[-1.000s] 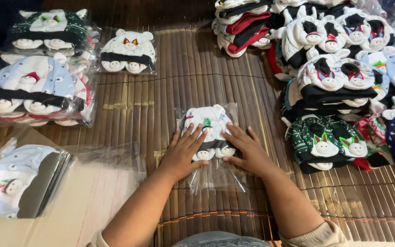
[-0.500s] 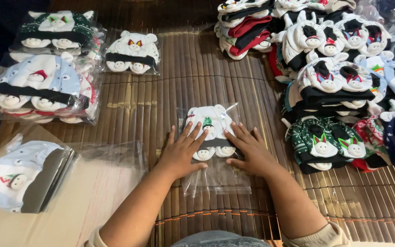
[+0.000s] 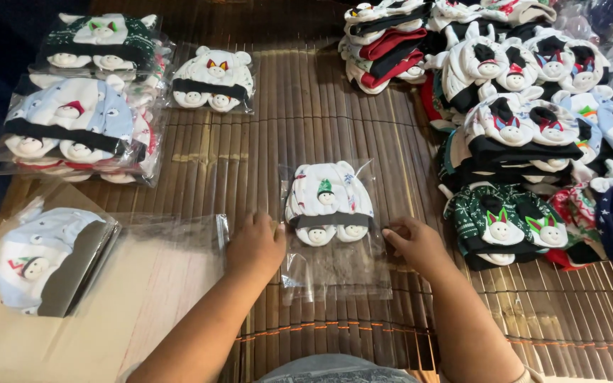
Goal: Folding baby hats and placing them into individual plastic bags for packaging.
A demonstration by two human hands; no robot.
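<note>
Both hands have slid off the bagged white hat (image 3: 329, 202) to its edges.
Left hand (image 3: 255, 245) and right hand (image 3: 414, 245), fingers curled, pinch the clear bag (image 3: 335, 266) at centre frame.

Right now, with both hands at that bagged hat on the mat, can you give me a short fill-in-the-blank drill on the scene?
1. The white hat set between the hands lies inside a clear plastic ____.
2. The left hand and right hand rest at the bag's two ____.
3. The bag lies on a brown slatted bamboo ____.
4. The unbagged hats are piled on the person's ____ side.

Missing words: bag; sides; mat; right
</note>
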